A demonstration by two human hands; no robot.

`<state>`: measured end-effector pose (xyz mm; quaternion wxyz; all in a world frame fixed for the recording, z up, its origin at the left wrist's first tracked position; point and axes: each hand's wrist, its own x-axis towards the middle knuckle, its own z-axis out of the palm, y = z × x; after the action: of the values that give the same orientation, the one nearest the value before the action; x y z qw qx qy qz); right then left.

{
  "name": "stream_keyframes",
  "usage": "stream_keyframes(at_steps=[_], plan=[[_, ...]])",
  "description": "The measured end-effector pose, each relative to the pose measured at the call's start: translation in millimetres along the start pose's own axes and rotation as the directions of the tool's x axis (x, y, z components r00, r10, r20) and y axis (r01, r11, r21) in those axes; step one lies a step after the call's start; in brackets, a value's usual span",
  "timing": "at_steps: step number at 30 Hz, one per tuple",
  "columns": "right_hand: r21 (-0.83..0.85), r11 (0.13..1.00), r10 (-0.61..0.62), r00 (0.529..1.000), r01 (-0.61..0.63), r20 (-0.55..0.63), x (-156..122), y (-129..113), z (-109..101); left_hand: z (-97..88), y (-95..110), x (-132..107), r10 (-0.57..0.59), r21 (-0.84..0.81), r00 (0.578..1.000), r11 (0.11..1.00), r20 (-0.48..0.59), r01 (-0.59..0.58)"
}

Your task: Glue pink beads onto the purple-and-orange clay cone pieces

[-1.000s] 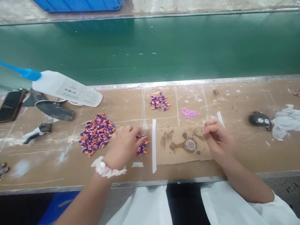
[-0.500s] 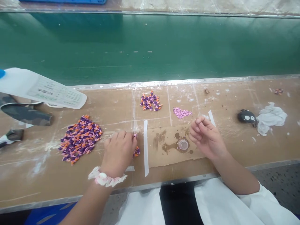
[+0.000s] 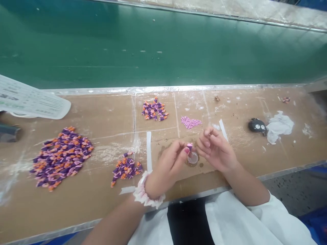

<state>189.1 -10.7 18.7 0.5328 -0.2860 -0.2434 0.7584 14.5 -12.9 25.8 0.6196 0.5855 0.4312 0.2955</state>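
A small purple piece with a pink end (image 3: 189, 146) is pinched between the thumb and finger of my left hand (image 3: 166, 166), which wears a white scrunchie. Facing it, my right hand (image 3: 217, 149) is closed in a pinch; whatever its fingertips hold is too small to make out. Between and below the fingers lies a small clear round dish (image 3: 193, 158) on a stained cardboard piece (image 3: 184, 175). Left of my left hand is a small pile of purple, pink and orange pieces (image 3: 125, 168). Beyond my hands lie tiny pink pellets (image 3: 190, 121).
A large pile of similar pieces (image 3: 63, 156) lies at left, and another pile (image 3: 154, 109) farther back. A white plastic object with printing (image 3: 33, 98) juts in from the left. At right are a black object with eyes (image 3: 257, 126) and crumpled tissue (image 3: 279, 126). Beyond runs a green surface (image 3: 153, 68).
My left hand has moved right from the small pile to the dish, with one purple piece now in its fingers. My right hand stays pinched. The view has shifted and tilted.
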Motion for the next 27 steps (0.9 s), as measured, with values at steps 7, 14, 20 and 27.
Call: stream_keyframes(at_steps=[7,14,20,27], plan=[[0.084,0.996,-0.015,0.997,0.008,0.080,0,-1,-2,1.9,-16,1,-0.021,-0.364,0.989,0.931,-0.145,-0.033],[0.000,0.999,-0.041,0.994,0.041,0.103,1,6,-2,-1.0,-14,-1,-0.028,-0.532,0.979,0.842,-0.203,-0.086],[-0.118,0.979,-0.146,0.977,0.165,0.154,0,16,-4,-0.5,-7,-2,-0.201,-0.736,0.958,0.613,0.206,0.287],[-0.356,0.860,-0.289,0.924,0.366,0.251,-6,19,-5,1.6,4,-12,-0.093,-0.387,0.995,0.916,0.043,0.102]])
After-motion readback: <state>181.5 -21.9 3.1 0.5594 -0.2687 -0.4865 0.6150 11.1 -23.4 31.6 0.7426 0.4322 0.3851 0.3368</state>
